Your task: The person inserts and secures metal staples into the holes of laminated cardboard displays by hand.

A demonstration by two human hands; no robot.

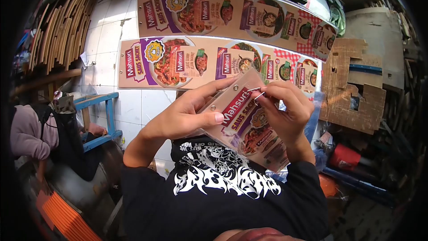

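My left hand point(185, 114) grips the left edge of a printed Mahsuri sauce banner point(256, 129), its thumb flat on the front near a metal eyelet point(213, 108). The banner tilts in front of my chest, and a second eyelet point(236, 88) shows at its upper corner. Thumb and fingers of my right hand point(290, 111) pinch a small bent metal wire piece point(259, 93) at the banner's upper edge. Its exact shape is partly hidden by the fingers. Beyond my hands lie two long matching banners, a nearer one point(196, 73) and a farther one point(232, 15).
White floor tiles point(129, 107) surround the banners. Stacked wooden strips point(67, 22) stand at far left, above a blue frame point(109, 116). A person's sleeve point(33, 129) shows at left. Cut cardboard point(352, 102) and a red object point(345, 156) are at right.
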